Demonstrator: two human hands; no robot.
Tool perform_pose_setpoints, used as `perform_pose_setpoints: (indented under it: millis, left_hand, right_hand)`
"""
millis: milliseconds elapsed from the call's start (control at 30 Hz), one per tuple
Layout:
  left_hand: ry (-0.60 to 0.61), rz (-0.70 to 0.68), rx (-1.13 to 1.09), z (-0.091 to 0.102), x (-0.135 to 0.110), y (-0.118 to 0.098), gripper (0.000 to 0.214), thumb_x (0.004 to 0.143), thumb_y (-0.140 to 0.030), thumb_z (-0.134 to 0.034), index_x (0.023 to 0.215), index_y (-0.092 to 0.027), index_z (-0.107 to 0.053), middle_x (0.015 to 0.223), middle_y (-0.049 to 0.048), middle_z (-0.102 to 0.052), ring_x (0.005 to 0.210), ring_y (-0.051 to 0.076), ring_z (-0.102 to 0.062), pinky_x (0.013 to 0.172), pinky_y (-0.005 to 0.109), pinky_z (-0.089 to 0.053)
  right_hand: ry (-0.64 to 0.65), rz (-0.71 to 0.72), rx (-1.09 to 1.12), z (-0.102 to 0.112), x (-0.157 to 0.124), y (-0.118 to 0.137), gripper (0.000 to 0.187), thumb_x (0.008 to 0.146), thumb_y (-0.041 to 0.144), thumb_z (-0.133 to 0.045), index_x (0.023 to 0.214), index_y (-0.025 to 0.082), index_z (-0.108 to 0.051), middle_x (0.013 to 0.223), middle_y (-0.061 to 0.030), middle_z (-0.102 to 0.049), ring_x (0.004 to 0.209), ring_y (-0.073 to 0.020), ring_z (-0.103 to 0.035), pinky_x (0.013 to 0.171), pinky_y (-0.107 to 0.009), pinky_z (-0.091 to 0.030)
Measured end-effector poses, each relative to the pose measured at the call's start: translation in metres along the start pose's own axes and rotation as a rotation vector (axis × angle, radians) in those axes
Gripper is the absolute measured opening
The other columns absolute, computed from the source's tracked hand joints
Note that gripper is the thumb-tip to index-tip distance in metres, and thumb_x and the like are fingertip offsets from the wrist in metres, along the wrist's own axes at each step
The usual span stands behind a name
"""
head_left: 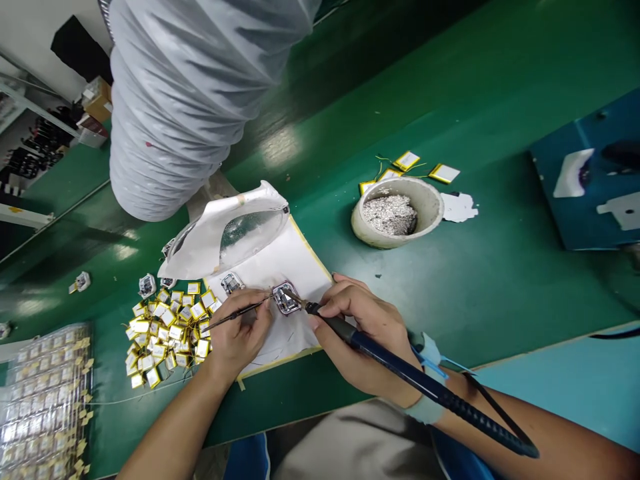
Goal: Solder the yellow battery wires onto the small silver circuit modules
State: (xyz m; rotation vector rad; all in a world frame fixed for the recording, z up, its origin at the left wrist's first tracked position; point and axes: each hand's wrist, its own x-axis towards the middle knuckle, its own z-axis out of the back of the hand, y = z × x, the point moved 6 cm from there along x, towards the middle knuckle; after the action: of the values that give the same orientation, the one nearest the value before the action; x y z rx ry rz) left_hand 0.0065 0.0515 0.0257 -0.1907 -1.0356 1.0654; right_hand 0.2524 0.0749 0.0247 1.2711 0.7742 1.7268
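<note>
My right hand (367, 327) is closed round a soldering iron (400, 363), whose tip reaches a small square electronic device (285, 298) on white paper. My left hand (239, 333) pinches a pair of thin dark tweezers (240, 313), with their point at the left edge of the same device. The device lies with its circuit side up. A second similar device (231, 283) rests on the paper just above my left hand. Beside my left wrist is a heap of small yellow-edged battery cells (170, 330) with thin wires.
A grey ribbed duct (200, 100) with a clear-windowed white hood (230, 230) hangs over the paper's far side. A round pot of silvery bits (433, 207) stands right, with several battery cells (444, 173) behind. Clear trays (47, 400) sit left; a blue box (590, 173) stands right.
</note>
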Motion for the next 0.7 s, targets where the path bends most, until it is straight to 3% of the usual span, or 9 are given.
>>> perform_pose_setpoints:
  millis: [267,700]
  left_hand:
    - [0.058,-0.023,0.067,-0.0024,0.0028,-0.0009,0.018,0.122,-0.018,-0.089,0.138,-0.026,-0.087,0.113,0.0038,-0.098,0.100,0.022,-0.099,0.091,0.036,-0.084]
    - [0.060,-0.054,0.095,-0.0023,0.0055,-0.0046,0.016,0.123,-0.016,-0.087,0.135,-0.026,-0.086,0.113,0.0041,-0.098,0.100,0.022,-0.099,0.091,0.037,-0.084]
  right_hand:
    - [0.008,-0.003,-0.014,-0.0003,0.0004,0.0005,0.021,0.111,0.022,-0.086,0.105,0.035,-0.070,0.084,0.0039,-0.080,0.075,-0.0250,-0.083,0.112,-0.058,-0.081]
    - [0.024,0.023,-0.036,-0.0019,0.0016,0.0041,0.020,0.112,0.022,-0.084,0.107,0.033,-0.068,0.085,0.0055,-0.080,0.075,-0.0232,-0.083,0.110,-0.056,-0.077]
